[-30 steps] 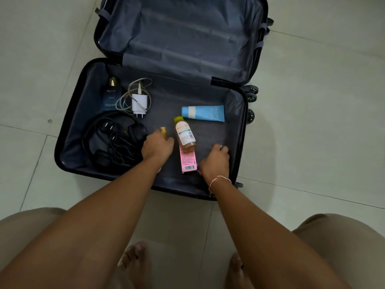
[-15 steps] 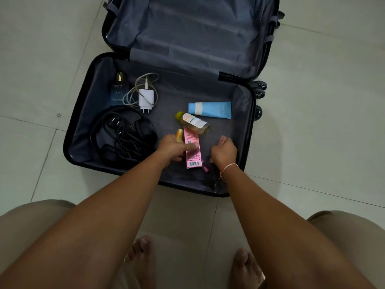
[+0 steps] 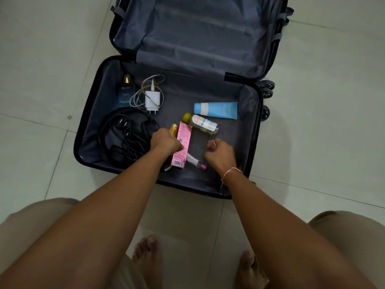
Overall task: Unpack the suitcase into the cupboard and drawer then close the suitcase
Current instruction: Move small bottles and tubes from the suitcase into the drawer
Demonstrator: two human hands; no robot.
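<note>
Left hand (image 3: 165, 142) pinched the pink carton (image 3: 183, 142) mid-length, just left of the clear bottle (image 3: 203, 124): light, crushable. Right hand (image 3: 220, 152) curled; contents unclear.

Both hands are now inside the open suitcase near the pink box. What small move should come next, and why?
Probably lift the pink box out with the left hand, which already lies on it. The right hand seems to hold nothing yet and could take the small tube beside the box. Everything still lies in the suitcase.
</note>
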